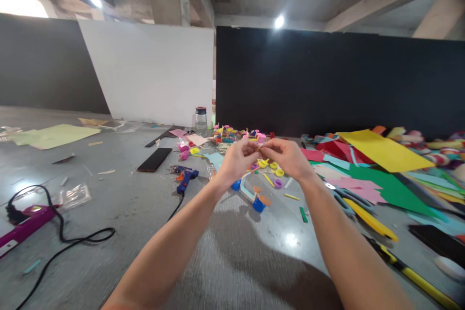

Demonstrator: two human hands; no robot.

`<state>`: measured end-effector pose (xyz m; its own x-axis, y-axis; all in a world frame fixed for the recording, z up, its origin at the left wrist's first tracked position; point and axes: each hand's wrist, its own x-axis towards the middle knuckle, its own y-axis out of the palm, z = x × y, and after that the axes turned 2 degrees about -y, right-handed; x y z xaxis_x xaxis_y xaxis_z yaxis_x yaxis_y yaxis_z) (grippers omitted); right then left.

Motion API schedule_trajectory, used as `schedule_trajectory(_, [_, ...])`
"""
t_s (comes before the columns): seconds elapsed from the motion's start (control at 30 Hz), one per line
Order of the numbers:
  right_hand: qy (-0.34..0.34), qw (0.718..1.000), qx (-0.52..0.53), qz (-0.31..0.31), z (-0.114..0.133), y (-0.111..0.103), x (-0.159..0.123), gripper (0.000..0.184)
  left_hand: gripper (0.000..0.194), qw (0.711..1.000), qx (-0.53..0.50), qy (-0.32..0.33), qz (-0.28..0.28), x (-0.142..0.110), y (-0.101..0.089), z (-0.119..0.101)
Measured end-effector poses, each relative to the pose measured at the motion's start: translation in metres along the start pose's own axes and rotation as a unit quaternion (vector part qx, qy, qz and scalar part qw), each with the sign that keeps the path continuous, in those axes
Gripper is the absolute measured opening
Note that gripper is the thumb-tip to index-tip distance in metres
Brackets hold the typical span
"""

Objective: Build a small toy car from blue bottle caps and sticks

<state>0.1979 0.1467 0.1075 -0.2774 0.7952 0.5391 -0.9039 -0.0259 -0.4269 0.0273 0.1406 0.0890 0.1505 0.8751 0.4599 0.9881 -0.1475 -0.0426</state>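
above the middle of the grey surface (138, 232), i bring both grips close together, fingertips nearly meeting. my left hand (237, 159) and my right hand (286, 156) are each pinched shut on a small pale piece (260, 145), mostly hidden by my fingers, so i can't make out its shape. just below my grip lie yellow rings (279, 173), a purple ring (278, 183) and a pale blue strip (247, 188), with a blue piece with orange discs (259, 204) nearer me. beyond my grip is a cluster of small colourful pieces (227, 131), with a clear jar (201, 120) behind to the left. left of my grip sit the blue glue gun (186, 179) and, farther out, a dark phone (155, 160). right of my grip are a green sheet (392, 189), a yellow sheet (385, 149), grey-handled scissors (350, 199) and a yellow cutter (370, 220); well off to the left is a purple power strip (27, 228).
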Motion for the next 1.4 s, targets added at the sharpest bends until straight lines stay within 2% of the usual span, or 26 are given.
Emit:
schedule_trajectory(0.2, [0.003, 0.999, 0.001, -0.039, 0.004, 0.002, 0.000, 0.025, 0.007, 0.999, -0.013, -0.048, 0.006, -0.002, 0.000, -0.009])
schedule_trajectory(0.33, [-0.003, 1.000, 0.009, -0.021, 0.000, 0.004, 0.001, 0.025, 0.006, 0.997, -0.032, -0.070, -0.009, -0.001, 0.001, -0.005])
schedule_trajectory(0.4, [-0.002, 1.000, 0.017, -0.015, -0.001, 0.004, 0.001, 0.026, 0.009, 0.999, -0.015, -0.049, -0.017, 0.001, 0.001, -0.001])
schedule_trajectory(0.47, [-0.010, 1.000, 0.011, -0.018, -0.003, 0.005, 0.000, 0.028, 0.012, 0.999, 0.035, -0.001, -0.028, 0.001, 0.000, 0.001])
schedule_trajectory(0.57, [-0.027, 0.999, 0.003, -0.029, -0.002, 0.006, -0.001, 0.030, 0.016, 0.984, 0.142, 0.089, -0.065, -0.001, 0.000, 0.004])
schedule_trajectory(0.67, [-0.030, 0.999, 0.014, -0.043, -0.001, 0.008, -0.002, 0.029, 0.019, 0.970, 0.189, 0.131, -0.084, -0.004, 0.002, 0.005])
schedule_trajectory(0.8, [-0.030, 0.998, 0.031, -0.047, 0.002, 0.011, -0.003, 0.031, 0.022, 0.969, 0.183, 0.144, -0.087, -0.006, 0.004, 0.006])
schedule_trajectory(1.0, [-0.070, 0.996, 0.002, -0.045, 0.004, 0.013, -0.005, 0.029, 0.024, 0.969, 0.175, 0.145, -0.092, -0.006, 0.003, 0.005])
schedule_trajectory(1.23, [-0.038, 0.997, 0.024, -0.057, 0.004, 0.011, -0.003, 0.030, 0.025, 0.944, 0.255, 0.189, -0.085, -0.008, -0.001, 0.001])
schedule_trajectory(1.4, [0.001, 0.992, 0.088, -0.085, 0.002, 0.012, -0.001, 0.030, 0.030, 0.974, 0.168, 0.126, -0.084, -0.007, 0.003, 0.002])
